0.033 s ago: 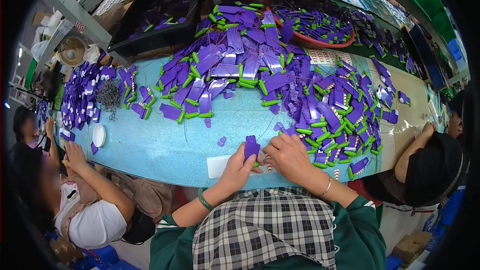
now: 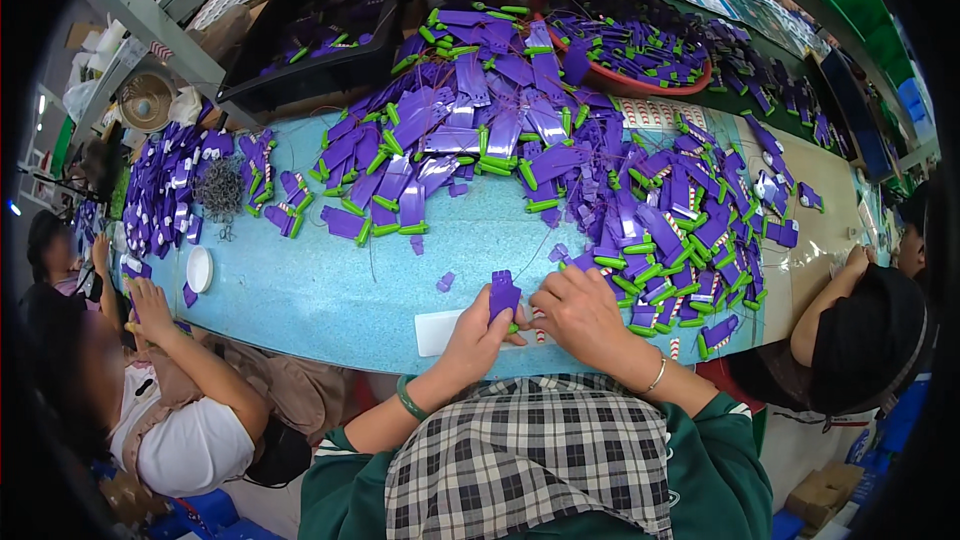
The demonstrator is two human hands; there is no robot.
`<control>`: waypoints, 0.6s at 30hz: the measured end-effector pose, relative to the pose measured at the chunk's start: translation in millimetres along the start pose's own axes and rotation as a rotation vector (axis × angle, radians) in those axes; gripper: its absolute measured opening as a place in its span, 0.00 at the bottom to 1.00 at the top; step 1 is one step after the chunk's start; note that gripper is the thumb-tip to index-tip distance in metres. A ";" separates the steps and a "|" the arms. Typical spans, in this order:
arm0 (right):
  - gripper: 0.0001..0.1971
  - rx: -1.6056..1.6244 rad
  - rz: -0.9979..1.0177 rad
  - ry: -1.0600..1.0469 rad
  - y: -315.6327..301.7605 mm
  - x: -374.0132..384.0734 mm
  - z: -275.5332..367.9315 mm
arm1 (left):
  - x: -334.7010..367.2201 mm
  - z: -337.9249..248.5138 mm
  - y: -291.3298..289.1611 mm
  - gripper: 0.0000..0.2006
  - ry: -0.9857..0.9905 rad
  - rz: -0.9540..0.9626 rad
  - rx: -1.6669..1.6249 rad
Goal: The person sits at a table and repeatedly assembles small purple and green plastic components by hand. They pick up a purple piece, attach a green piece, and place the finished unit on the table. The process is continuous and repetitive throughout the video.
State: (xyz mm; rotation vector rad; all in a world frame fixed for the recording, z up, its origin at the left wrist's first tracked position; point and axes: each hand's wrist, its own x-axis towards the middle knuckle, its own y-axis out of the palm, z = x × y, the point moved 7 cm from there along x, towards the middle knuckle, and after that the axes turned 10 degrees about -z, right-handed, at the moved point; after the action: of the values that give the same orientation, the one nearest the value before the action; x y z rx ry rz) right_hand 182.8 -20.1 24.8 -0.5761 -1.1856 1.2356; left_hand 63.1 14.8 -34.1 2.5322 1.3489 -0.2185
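Note:
My left hand (image 2: pixel 478 338) grips a purple flat piece (image 2: pixel 504 292) near the front edge of the table. Its notched end points away from me, and a bit of green shows at its lower end by my fingers. Close on the right, my right hand (image 2: pixel 575 310) has its fingers bent together in a pinch; what lies between the fingertips is hidden. A small red-and-white striped strip (image 2: pixel 540 336) shows just below these fingertips. Partly under my left hand lies a white flat rectangle (image 2: pixel 432 334). To the right of my right hand spreads a heap of purple pieces with green tubes (image 2: pixel 665 250).
A larger pile of purple and green pieces (image 2: pixel 470 130) rises across the blue table (image 2: pixel 300 290). Behind it stand a black bin (image 2: pixel 235 90) and a red basin (image 2: pixel 640 88). A white bowl (image 2: pixel 199 269) sits left. Co-workers sit at left (image 2: pixel 190 430) and right (image 2: pixel 840 350).

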 end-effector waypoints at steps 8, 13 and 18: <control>0.06 -0.013 0.040 -0.041 8.9 -3.9 -2.6 | -2.6 -0.6 0.1 0.08 0.004 -0.029 -0.045; 0.05 0.017 -0.002 -0.036 8.8 -1.3 -2.4 | -1.8 0.4 -0.3 0.08 0.009 -0.034 -0.048; 0.04 0.036 -0.031 -0.018 9.3 -1.0 -3.3 | -1.2 1.3 -0.2 0.08 -0.007 -0.035 -0.078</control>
State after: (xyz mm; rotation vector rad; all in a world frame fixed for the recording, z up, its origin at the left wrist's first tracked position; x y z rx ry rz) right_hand 182.2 -17.5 15.2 -0.5192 -1.1812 1.2361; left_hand 62.2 13.7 -35.1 2.4434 1.3730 -0.1779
